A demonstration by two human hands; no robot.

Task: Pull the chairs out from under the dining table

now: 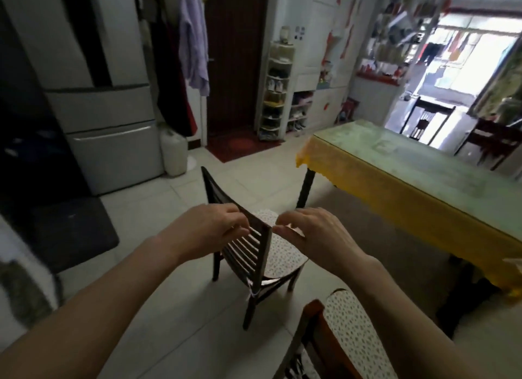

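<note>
The dining table (423, 178) fills the right side of the room, a long surface with a pale green top and a yellow cloth hanging over its near edge, on dark legs. A dark wooden chair (254, 254) with a slatted back and a round speckled seat cushion stands on the tiled floor (175, 308) to the left of the table's near corner, clear of the surface, its seat facing the table. A second chair (333, 339) with the same speckled cushion sits at the bottom edge, nearest the camera, also out from under the table. Two more dark chairs (426, 121) stand at the far side of the table, near the bright doorway.

A grey refrigerator (107, 118) rises at the left, with a white plastic jug (174, 152) beside it and a dark mat (70, 234) on the floor in front. A shoe rack (275, 93) stands by a dark door at the back. Nothing lies on the floor between the slatted chair and the camera.

Both bare forearms reach forward. The left hand (210, 229) is curled over the top rail of the chair's back near its right end, fingers hooked on it. The right hand (308, 231) hovers just beside that corner, fingers bent and loosely parted, gripping nothing; whether its fingertips touch the rail cannot be told.
</note>
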